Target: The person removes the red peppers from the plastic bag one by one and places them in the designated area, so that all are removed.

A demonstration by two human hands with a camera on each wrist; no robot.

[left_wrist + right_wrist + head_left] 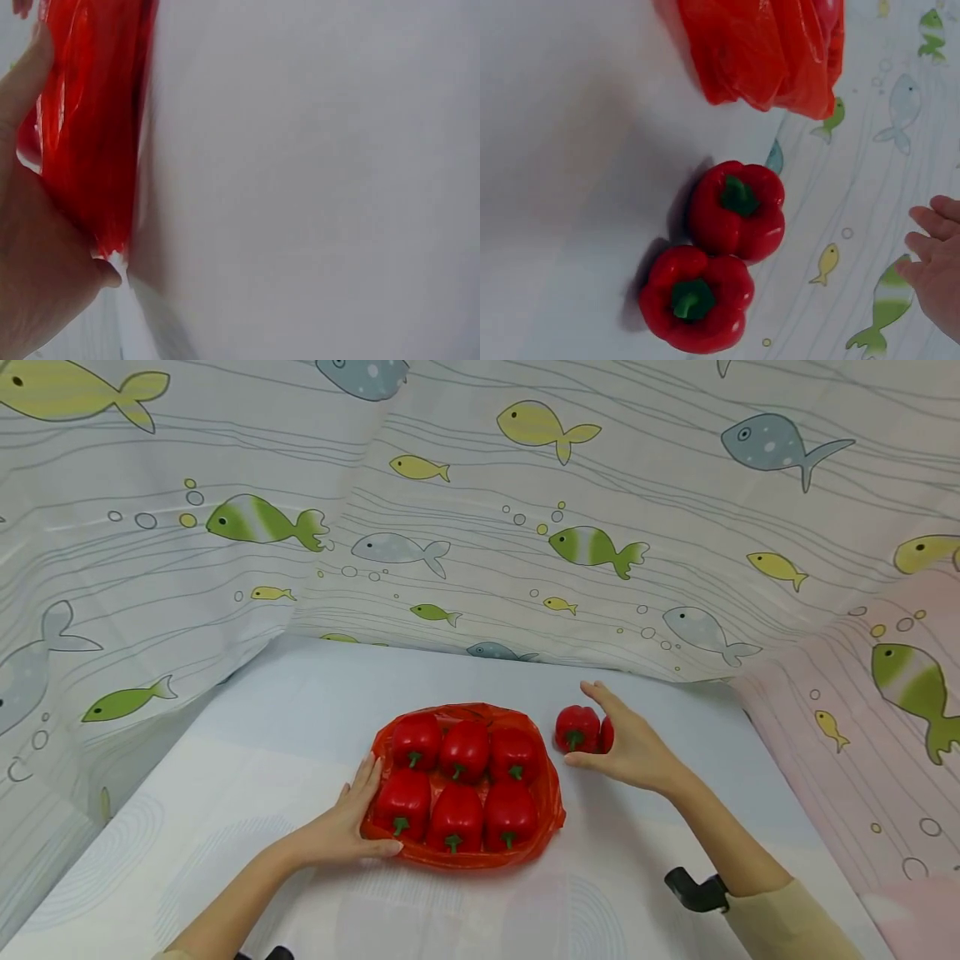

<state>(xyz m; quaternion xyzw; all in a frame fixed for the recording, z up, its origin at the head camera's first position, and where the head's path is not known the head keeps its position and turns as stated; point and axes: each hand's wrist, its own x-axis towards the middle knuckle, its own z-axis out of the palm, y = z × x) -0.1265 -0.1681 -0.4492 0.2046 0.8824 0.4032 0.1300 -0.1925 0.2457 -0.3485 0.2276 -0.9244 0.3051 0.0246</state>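
Observation:
A red plastic bag (551, 777), spread wide with its rim turned out, holds several red bell peppers (465, 750) in two rows, green stems toward me. My left hand (352, 822) rests against its left side, fingers along the rim and thumb at the front edge; in the left wrist view the hand (37, 255) lies along the bag's red wall (90, 135). To the right of the bag sit two loose bell peppers (739, 208), side by side and touching. Over them hovers my right hand (630, 747), thumb and fingers spread apart with nothing between them, partly hiding one pepper in the head view.
The white table (285, 710) carries faint circle patterns. A fish-print sheet (480, 510) hangs behind it and at both sides. A black strap end (697, 891) sticks out by the right sleeve (791, 918).

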